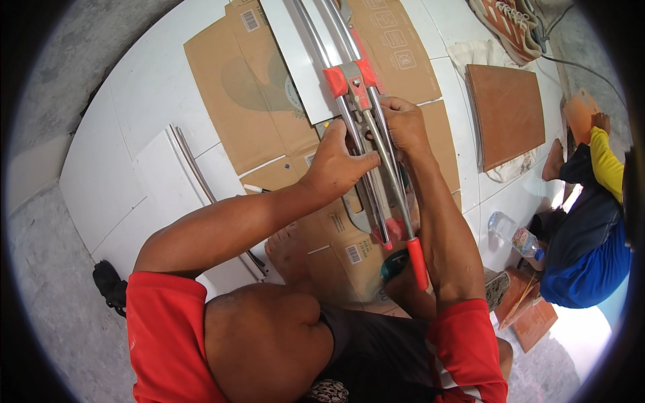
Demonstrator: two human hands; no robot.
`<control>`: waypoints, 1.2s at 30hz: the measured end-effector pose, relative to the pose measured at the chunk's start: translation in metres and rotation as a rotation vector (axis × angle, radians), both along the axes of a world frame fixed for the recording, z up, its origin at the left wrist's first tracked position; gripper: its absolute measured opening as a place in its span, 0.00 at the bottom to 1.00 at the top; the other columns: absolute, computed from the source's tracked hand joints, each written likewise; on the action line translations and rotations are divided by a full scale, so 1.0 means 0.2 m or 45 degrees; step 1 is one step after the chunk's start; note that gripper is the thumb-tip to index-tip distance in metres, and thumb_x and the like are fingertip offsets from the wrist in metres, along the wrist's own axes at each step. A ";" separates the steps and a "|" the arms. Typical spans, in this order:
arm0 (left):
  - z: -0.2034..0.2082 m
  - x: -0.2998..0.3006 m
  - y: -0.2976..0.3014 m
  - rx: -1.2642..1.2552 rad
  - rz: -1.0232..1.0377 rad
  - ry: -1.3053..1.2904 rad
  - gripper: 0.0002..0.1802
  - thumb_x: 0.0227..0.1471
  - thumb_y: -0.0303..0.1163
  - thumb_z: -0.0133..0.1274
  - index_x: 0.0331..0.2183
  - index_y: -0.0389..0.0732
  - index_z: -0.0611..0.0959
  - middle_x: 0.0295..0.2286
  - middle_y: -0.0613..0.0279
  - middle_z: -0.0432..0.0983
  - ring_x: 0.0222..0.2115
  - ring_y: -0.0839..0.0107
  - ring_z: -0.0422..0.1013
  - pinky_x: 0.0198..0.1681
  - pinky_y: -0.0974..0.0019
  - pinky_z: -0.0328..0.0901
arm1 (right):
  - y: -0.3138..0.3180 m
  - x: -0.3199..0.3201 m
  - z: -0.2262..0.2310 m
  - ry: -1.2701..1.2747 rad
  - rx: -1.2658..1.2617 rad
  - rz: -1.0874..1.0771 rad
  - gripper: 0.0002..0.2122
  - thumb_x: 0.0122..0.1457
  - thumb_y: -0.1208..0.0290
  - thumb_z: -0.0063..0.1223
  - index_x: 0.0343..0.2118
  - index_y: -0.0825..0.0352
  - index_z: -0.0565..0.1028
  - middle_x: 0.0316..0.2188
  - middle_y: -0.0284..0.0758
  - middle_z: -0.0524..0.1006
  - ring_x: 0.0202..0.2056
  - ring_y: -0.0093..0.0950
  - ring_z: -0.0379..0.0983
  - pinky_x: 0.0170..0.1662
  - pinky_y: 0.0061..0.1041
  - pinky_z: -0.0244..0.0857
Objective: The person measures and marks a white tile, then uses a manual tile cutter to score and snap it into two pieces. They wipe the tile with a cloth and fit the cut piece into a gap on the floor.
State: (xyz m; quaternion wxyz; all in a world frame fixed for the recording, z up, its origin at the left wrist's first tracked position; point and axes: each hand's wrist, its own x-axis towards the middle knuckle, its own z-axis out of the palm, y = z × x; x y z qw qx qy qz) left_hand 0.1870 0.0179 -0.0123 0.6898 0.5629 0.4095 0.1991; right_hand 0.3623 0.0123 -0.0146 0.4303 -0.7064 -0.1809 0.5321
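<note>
A manual tile cutter (383,190) with two chrome rails, red fittings and a red-gripped handle (417,263) lies lengthwise before me. A white tile (295,50) sits beneath its rails at the far end. My left hand (340,161) is at the left rail, close to the tile's near edge; its thumb stretches across the rail, apart from the index finger. Beside the right rail, just below the red carriage (350,77), my right hand (405,127) has its fingers bent inward. What those fingertips pinch is hidden by the rail and the hand.
Flattened cardboard (235,87) lies under the cutter. Cut white tile strips (168,161) are at left, brown tiles (507,117) at right. Beyond a plastic bottle (521,238), another person (588,221) crouches, a hand on a brown piece. Shoes (507,27) stand far right.
</note>
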 end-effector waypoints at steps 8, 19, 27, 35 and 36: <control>0.04 -0.03 0.01 0.055 -0.033 0.144 0.30 0.47 0.35 0.68 0.46 0.32 0.72 0.39 0.55 0.72 0.40 0.67 0.70 0.46 0.62 0.68 | -0.27 -0.02 0.41 -0.415 -0.049 0.114 0.17 0.67 0.62 0.52 0.47 0.73 0.79 0.34 0.36 0.81 0.36 0.23 0.75 0.42 0.25 0.70; 0.11 0.02 0.02 -0.031 0.080 0.133 0.22 0.53 0.38 0.62 0.39 0.32 0.72 0.35 0.48 0.72 0.35 0.60 0.70 0.42 0.56 0.66 | -1.06 -0.19 0.92 0.299 -0.347 0.241 0.15 0.72 0.60 0.44 0.49 0.69 0.70 0.24 0.29 0.63 0.20 0.16 0.59 0.25 0.15 0.56; 0.16 0.00 0.01 -0.057 -0.035 0.252 0.18 0.56 0.37 0.57 0.37 0.32 0.71 0.31 0.48 0.72 0.34 0.58 0.71 0.41 0.54 0.65 | -1.16 -0.18 0.86 0.269 -0.251 0.312 0.15 0.72 0.58 0.45 0.44 0.68 0.70 0.22 0.27 0.64 0.18 0.16 0.58 0.20 0.16 0.52; 0.12 -0.01 0.00 -0.004 -0.066 0.284 0.21 0.56 0.39 0.58 0.41 0.31 0.73 0.31 0.51 0.73 0.32 0.63 0.69 0.39 0.58 0.66 | -1.19 -0.18 0.86 0.266 -0.344 0.303 0.14 0.71 0.59 0.47 0.47 0.67 0.70 0.23 0.26 0.65 0.18 0.14 0.60 0.19 0.15 0.53; 0.10 -0.01 0.00 0.025 -0.062 0.289 0.22 0.56 0.39 0.58 0.43 0.31 0.73 0.31 0.54 0.74 0.31 0.67 0.68 0.37 0.60 0.66 | -1.19 -0.18 0.87 0.262 -0.357 0.295 0.14 0.71 0.59 0.47 0.48 0.67 0.70 0.23 0.26 0.66 0.18 0.14 0.60 0.19 0.15 0.53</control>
